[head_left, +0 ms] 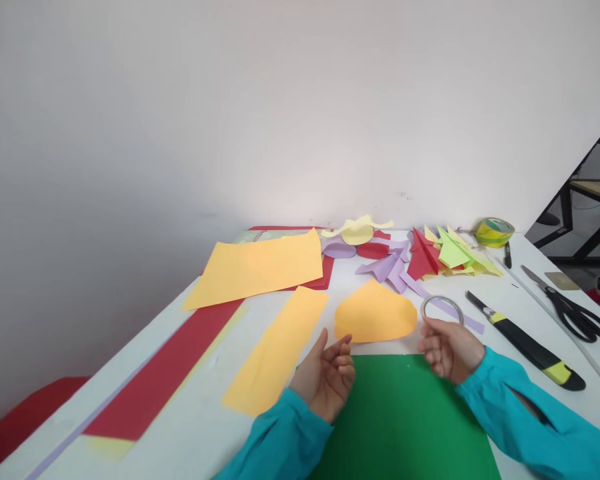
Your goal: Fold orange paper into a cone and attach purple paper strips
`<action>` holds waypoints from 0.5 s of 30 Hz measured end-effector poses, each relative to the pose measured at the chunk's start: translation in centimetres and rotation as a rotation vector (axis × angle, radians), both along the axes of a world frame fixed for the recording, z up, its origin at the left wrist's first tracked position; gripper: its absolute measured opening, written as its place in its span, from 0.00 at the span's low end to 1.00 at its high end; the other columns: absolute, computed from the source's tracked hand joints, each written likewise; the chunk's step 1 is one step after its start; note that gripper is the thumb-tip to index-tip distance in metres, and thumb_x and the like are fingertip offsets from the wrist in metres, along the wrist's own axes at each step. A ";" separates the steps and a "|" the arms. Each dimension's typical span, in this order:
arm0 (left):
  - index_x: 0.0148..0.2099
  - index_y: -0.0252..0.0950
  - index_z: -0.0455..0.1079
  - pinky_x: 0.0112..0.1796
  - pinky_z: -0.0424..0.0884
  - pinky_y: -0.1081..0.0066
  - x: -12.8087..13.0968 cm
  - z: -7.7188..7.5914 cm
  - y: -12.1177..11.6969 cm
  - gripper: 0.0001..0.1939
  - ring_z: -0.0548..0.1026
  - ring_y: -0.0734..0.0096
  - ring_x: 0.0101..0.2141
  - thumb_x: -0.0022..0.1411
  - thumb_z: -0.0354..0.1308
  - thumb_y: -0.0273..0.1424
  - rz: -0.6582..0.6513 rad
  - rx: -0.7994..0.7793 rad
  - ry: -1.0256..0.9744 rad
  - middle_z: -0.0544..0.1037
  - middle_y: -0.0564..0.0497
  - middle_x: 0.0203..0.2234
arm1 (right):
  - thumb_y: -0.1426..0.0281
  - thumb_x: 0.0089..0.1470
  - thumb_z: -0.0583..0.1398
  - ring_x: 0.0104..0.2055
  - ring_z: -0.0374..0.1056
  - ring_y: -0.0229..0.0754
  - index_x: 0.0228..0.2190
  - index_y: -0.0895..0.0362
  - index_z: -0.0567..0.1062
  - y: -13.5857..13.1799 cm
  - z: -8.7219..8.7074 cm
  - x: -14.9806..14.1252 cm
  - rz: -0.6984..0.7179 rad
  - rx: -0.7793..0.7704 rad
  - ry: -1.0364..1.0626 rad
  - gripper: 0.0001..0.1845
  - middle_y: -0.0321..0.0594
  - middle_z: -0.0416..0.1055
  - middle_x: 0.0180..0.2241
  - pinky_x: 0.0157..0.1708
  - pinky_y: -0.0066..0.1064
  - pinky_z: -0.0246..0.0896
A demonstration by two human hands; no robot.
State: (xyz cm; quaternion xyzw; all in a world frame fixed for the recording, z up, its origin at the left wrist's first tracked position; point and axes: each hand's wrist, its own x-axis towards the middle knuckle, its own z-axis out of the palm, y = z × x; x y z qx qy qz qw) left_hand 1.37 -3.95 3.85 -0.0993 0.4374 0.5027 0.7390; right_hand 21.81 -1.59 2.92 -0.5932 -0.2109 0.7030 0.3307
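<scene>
White table [195, 393] by a pale wall [300, 113] bears orange paper [375, 317].

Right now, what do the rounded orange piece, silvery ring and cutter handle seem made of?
Rounded orange piece: probably paper, matte, thin-edged. Silvery ring: glossy, reflecting light; metal or plastic, unclear. Cutter handle: likely smooth plastic, given its black-and-yellow sections.

The orange piece [375, 317] is matt paper, the ring [443, 298] smooth and glossy, the sleeves [290, 440] matt cloth.
</scene>
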 end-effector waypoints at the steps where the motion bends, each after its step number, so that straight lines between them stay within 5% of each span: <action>1: 0.32 0.25 0.65 0.11 0.62 0.83 0.1 -0.1 0.1 0.17 0.62 0.83 0.12 0.63 0.46 0.35 0.005 -0.006 -0.033 0.65 0.54 0.14 | 0.62 0.54 0.52 0.10 0.61 0.33 0.20 0.60 0.67 -0.1 -0.1 -0.3 -0.009 -0.134 0.123 0.17 0.39 0.69 0.13 0.08 0.20 0.50; 3: 0.33 0.26 0.65 0.11 0.61 0.85 0.2 -0.2 0.3 0.16 0.62 0.84 0.12 0.64 0.44 0.35 0.022 -0.012 -0.110 0.64 0.55 0.14 | 0.58 0.57 0.50 0.10 0.62 0.32 0.19 0.63 0.68 -0.1 -0.4 -0.9 -0.025 -0.279 0.308 0.24 0.40 0.69 0.12 0.07 0.18 0.50; 8: 0.34 0.28 0.64 0.09 0.57 0.87 0.5 -0.6 0.5 0.15 0.59 0.87 0.10 0.65 0.42 0.33 0.043 -0.012 -0.253 0.62 0.58 0.14 | 0.57 0.59 0.47 0.06 0.56 0.27 0.22 0.64 0.69 0.1 -1.4 -2.2 -0.218 -0.351 0.645 0.26 0.35 0.66 0.10 0.05 0.14 0.44; 15: 0.28 0.30 0.61 0.08 0.54 0.88 1.3 -0.4 0.4 0.15 0.57 0.90 0.09 0.66 0.42 0.31 0.046 0.013 -0.239 0.62 0.59 0.13 | 0.63 0.59 0.50 0.06 0.53 0.25 0.24 0.62 0.68 0.0 -1.0 -3.2 -0.407 -0.286 0.689 0.18 0.28 0.62 0.08 0.05 0.13 0.43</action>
